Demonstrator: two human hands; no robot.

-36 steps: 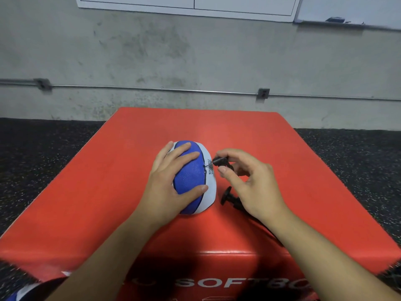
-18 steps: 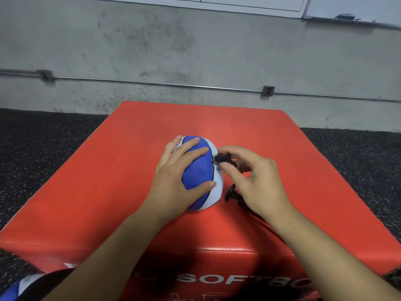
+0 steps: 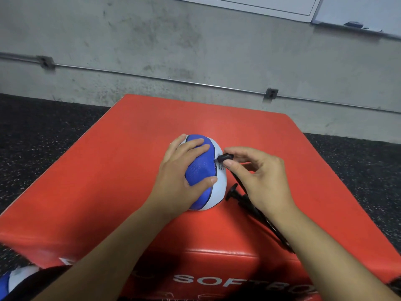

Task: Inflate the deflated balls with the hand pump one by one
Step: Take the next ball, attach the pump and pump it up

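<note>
On the red padded box (image 3: pixel 108 181), near its middle and well back from every edge, sits a blue and white ball (image 3: pixel 204 170), partly flat. The left hand (image 3: pixel 180 179) wraps around its left side, fingers curled over the top and thumb pressing the near face. The right hand (image 3: pixel 262 177) pinches a small black nozzle (image 3: pixel 225 157) between thumb and forefinger, its tip touching the ball's right side by the printed text. The black pump (image 3: pixel 249 203) lies under the right wrist, running toward the box's near right edge. Bare red surface spreads wide to the left and behind the ball. A second ball (image 3: pixel 15 281) shows at the lower left corner, below the box.
</note>
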